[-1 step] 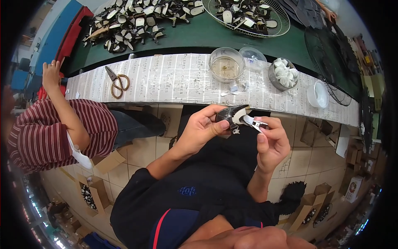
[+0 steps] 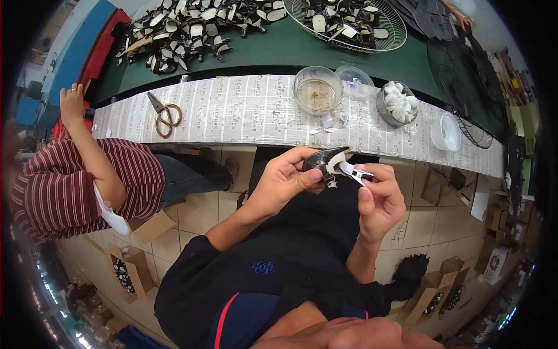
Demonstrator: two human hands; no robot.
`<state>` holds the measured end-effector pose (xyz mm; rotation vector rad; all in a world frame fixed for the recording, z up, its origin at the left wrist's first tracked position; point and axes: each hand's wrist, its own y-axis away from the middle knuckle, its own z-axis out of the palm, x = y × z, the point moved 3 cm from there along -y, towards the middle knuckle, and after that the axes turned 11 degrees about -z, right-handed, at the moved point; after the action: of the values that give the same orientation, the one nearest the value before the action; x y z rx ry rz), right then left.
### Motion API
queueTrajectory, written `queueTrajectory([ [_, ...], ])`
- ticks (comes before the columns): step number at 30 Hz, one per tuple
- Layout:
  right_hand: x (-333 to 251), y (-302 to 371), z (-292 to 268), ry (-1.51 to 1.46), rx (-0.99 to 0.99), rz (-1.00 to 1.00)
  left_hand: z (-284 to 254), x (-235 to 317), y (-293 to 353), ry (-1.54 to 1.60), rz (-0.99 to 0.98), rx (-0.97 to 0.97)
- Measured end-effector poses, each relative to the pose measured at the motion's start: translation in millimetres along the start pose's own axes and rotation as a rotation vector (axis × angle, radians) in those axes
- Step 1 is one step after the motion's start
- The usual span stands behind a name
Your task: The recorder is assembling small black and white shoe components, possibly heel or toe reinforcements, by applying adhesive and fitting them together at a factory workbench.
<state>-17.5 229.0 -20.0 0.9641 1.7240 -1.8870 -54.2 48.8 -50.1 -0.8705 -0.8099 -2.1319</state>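
My left hand (image 2: 293, 177) is closed around a small black shoe part (image 2: 318, 158) with a pale lining, thumb across its near side. In my right hand (image 2: 381, 198), a silver metal clip (image 2: 361, 175) is pinched between thumb and fingers. The clip's jaws grip a whitish pad (image 2: 346, 167), which meets the pale lining of the shoe part. Both hands are in front of my body, just short of the bench edge.
On the paper-covered bench (image 2: 232, 110) are scissors (image 2: 167, 118), a clear bowl of liquid (image 2: 317, 92), a tin of white wads (image 2: 399, 104) and a plastic cup (image 2: 446, 132). Behind lie piled shoe parts (image 2: 197, 29) and a wire basket (image 2: 401, 43). A co-worker's striped sleeve (image 2: 110, 163) is at left.
My right hand and the clip have shifted very slightly to the left. My left hand and the shoe part hold almost the same position.
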Motion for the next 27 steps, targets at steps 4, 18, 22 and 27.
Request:
queueTrajectory([
  [4,-1.3,1.3,5.4,0.055,-0.025,-0.03,2.7,1.5,2.7,-0.037,-0.005,-0.018],
  [18,-1.1,-0.7,9.7,0.401,-0.117,-0.157,1.3,4.0,3.8,-0.036,-0.012,0.007],
  [22,-2.6,-1.6,10.6,0.503,-0.11,-0.2,-0.1,4.0,3.2,-0.022,0.008,0.0],
  [27,-7.0,-3.2,11.7,0.705,-0.107,-0.279,-1.9,2.1,1.5,0.012,0.023,0.003],
])
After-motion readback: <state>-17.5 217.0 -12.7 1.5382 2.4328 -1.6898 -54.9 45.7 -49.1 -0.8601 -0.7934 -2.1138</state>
